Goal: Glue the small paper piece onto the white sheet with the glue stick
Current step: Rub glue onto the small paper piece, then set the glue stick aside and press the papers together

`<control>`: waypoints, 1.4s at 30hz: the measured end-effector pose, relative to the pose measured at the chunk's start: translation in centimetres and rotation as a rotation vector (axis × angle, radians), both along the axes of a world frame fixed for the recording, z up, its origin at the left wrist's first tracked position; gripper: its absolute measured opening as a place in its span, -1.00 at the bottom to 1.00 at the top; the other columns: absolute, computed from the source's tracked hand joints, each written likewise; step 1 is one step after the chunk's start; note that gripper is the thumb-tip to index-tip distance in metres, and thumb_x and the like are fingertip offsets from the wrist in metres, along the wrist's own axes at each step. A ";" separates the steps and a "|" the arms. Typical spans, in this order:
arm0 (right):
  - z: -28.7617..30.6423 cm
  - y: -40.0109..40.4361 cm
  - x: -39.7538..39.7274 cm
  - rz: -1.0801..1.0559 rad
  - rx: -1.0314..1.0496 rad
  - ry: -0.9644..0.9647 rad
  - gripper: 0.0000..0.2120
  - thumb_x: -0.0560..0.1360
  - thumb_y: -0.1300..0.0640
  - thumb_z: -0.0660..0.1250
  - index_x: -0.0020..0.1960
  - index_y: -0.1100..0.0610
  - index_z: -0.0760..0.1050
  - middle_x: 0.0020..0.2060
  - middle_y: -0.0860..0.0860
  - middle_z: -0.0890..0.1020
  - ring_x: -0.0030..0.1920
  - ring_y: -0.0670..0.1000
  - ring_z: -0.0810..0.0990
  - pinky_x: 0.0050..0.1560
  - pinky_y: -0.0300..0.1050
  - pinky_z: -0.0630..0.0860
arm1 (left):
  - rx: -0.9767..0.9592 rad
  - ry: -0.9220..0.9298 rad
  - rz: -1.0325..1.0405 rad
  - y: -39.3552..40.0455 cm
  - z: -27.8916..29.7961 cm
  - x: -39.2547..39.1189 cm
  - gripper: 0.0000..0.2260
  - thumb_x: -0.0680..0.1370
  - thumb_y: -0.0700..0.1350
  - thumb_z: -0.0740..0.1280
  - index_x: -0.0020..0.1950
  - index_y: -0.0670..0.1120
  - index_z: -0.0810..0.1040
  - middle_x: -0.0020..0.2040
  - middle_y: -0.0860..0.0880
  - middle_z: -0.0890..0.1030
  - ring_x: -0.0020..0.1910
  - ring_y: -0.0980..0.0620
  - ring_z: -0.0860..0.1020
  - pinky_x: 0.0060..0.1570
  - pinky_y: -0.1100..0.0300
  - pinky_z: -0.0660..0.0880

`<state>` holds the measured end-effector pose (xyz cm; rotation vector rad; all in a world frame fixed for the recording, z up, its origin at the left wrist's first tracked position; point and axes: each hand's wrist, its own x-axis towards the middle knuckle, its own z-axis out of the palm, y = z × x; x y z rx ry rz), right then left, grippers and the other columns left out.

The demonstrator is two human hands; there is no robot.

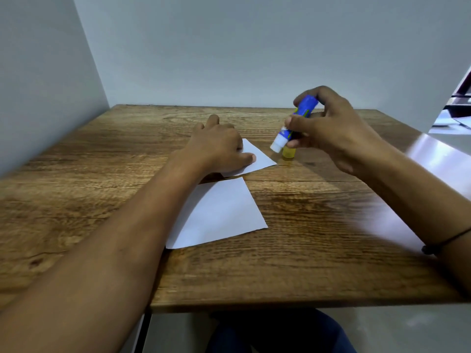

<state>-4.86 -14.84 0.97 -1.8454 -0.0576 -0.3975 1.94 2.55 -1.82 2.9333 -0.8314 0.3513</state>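
Note:
A blue glue stick (295,123) is gripped in my right hand (328,128), tilted with its white glue tip pointing down-left, just above the table. Its yellow cap (289,152) stands on the table directly below the hand. My left hand (219,149) lies flat on the small paper piece (260,159), thumb pressing its near edge; the hand covers the piece's left part. The glue tip hovers a little to the right of that piece. The larger white sheet (219,215) lies nearer to me, partly under my left forearm.
The wooden table (318,250) stands in a corner, with grey walls to the left and behind. Its front edge is close to me, with my legs under it. A glossy surface with papers shows at the far right (453,123).

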 end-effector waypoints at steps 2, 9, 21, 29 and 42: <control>0.1 -0.5 0.1 0.019 0.150 0.060 -0.76 0.36 0.45 0.35 -0.14 0.17 0.41 -0.18 0.19 0.56 -0.31 0.08 0.67 -0.16 -0.12 0.66 | -0.007 0.004 0.006 0.1 0.1 -0.2 -0.60 0.45 0.21 0.19 -0.15 -0.09 0.62 -0.05 -0.07 0.49 0.06 -0.09 0.25 0.03 0.03 0.29; -0.3 -1.2 0.1 -0.026 0.131 0.057 -0.83 0.34 0.39 0.26 -0.34 0.18 0.38 -0.44 0.11 0.57 -0.46 0.06 0.56 -0.36 -0.14 0.59 | -0.001 -0.005 0.049 0.1 0.1 -0.7 -0.49 0.42 0.26 0.20 0.08 -0.14 0.56 0.11 -0.13 0.53 0.21 -0.15 0.33 0.13 -0.03 0.37; -0.9 -2.7 5.2 -0.237 -0.890 0.016 -0.68 0.40 0.21 0.27 0.15 0.11 0.48 0.11 0.15 0.50 0.11 0.15 0.42 -0.03 -0.08 0.34 | -0.004 -0.039 0.029 -0.5 -0.1 -1.3 -0.53 0.45 0.24 0.18 -0.05 -0.15 0.58 0.02 -0.15 0.51 0.13 -0.16 0.37 0.05 0.01 0.37; -3.0 -6.9 9.9 -0.278 -1.104 0.265 -0.75 0.46 0.07 0.20 0.08 0.14 0.46 0.09 0.19 0.58 0.14 0.25 0.45 0.07 0.07 0.41 | 0.001 -0.042 0.031 -0.5 -0.1 -1.0 -0.52 0.42 0.25 0.19 0.01 -0.12 0.59 0.03 -0.12 0.51 0.11 -0.13 0.36 0.06 0.01 0.37; -3.8 -13.3 17.0 -0.539 -1.002 0.170 -0.77 0.48 0.24 0.18 0.13 0.24 0.34 0.10 0.26 0.49 0.15 0.28 0.39 0.06 0.13 0.37 | 0.015 -0.069 0.034 -0.7 0.0 -0.9 -0.55 0.40 0.29 0.15 -0.17 -0.09 0.51 -0.19 0.00 0.37 -0.09 -0.03 0.29 -0.14 0.10 0.26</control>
